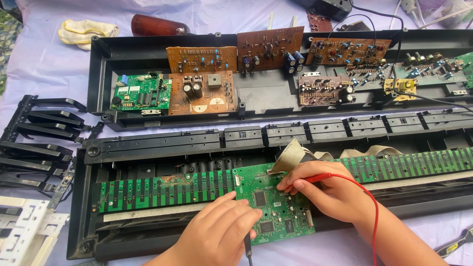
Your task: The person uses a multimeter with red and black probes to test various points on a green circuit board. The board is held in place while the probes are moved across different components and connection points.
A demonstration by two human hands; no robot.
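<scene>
My left hand (pixel 224 229) holds a black test probe (pixel 248 245) and rests its fingertips on a green circuit board (pixel 276 207) in the lower half of an opened keyboard case (pixel 79 231). My right hand (pixel 320 189) pinches a red test probe (pixel 320 177) against the same board near a grey ribbon cable (pixel 295 152). The probe's red lead (pixel 372 207) curls down past my right wrist. A long green key-contact strip (pixel 162 189) runs left and right of the board.
The upper case half (pixel 98 79) holds brown boards (pixel 199 91) and a small green board (pixel 142 92). Black key sets (pixel 42 143) and white keys (pixel 22 229) lie at left. A yellow cloth (pixel 86 30), brown bottle (pixel 155 24) and pliers (pixel 456 242) sit around the edges.
</scene>
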